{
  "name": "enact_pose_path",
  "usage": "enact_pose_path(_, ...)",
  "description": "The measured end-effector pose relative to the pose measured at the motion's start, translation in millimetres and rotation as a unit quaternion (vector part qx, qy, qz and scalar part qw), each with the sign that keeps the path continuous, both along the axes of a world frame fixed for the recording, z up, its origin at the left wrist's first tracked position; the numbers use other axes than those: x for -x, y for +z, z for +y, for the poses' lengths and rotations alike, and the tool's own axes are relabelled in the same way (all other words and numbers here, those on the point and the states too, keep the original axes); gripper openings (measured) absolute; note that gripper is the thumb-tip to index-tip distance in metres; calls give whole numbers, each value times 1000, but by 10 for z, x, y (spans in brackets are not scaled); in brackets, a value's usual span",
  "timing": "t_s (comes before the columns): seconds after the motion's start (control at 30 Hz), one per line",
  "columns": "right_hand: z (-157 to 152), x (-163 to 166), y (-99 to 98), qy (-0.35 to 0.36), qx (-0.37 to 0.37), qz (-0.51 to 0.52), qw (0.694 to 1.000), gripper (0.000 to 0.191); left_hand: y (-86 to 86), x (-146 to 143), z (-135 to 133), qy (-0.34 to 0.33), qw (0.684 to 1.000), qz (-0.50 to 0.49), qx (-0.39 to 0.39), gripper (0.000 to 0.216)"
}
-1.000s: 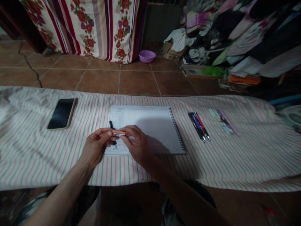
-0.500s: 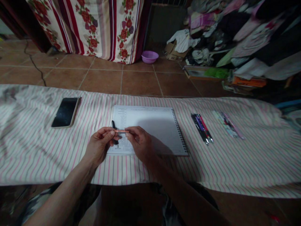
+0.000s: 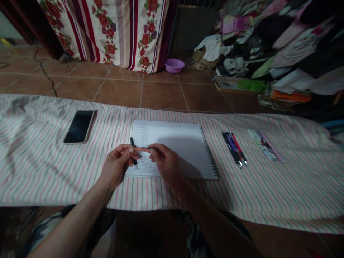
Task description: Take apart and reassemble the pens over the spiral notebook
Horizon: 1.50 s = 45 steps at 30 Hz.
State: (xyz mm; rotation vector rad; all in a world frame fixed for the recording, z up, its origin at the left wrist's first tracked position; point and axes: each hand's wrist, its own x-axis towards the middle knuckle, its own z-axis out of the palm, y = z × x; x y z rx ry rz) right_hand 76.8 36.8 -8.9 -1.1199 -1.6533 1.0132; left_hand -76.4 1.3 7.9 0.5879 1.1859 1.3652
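Note:
A thin orange pen-like rod (image 3: 142,149) is held level above the notebook, one end in each hand. My left hand (image 3: 121,157) pinches its left end between thumb and fingers. The right end is in the closed fingers of my right hand (image 3: 165,159), which hide its tip. Beneath them lies a spiral notebook (image 3: 174,132), open at a blank page with a printed strip on its left. A black pen (image 3: 132,142) rests across that strip, partly covered by my left fingers.
A phone (image 3: 79,127) lies left on the striped cloth (image 3: 48,172). Right of the notebook are several dark and red pens (image 3: 234,148) and a second group of pale and pink pens (image 3: 264,145). Beyond the cloth, a purple basin (image 3: 174,66) stands on the tiled floor near piled clothes (image 3: 239,28).
The view has shifted slightly, so everything sits a little further right. Both hands keep their grip on the rod, and a bit more of it shows between them.

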Motion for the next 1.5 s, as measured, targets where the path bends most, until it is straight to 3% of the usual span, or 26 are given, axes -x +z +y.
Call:
enact_pose_path(0.63, -13, 10, 21, 17, 31, -14, 999, 14, -66, 8, 18, 6, 1000, -4, -15, 14)
enact_pose_path(0.87, -2, 2, 18, 48, -56, -63, 995, 12, -61, 14, 13, 1, 999, -24, -23, 15)
enact_pose_path(1.3, 7, -22, 0, 23, 52, -39, 998, 12, -71, 10, 22, 27, 999, -24, -22, 16)
enact_pose_path(1.5, -2, -10, 9, 27, 50, -29, 998, 9, -73, 8, 18, 30, 999, -28, -18, 17)
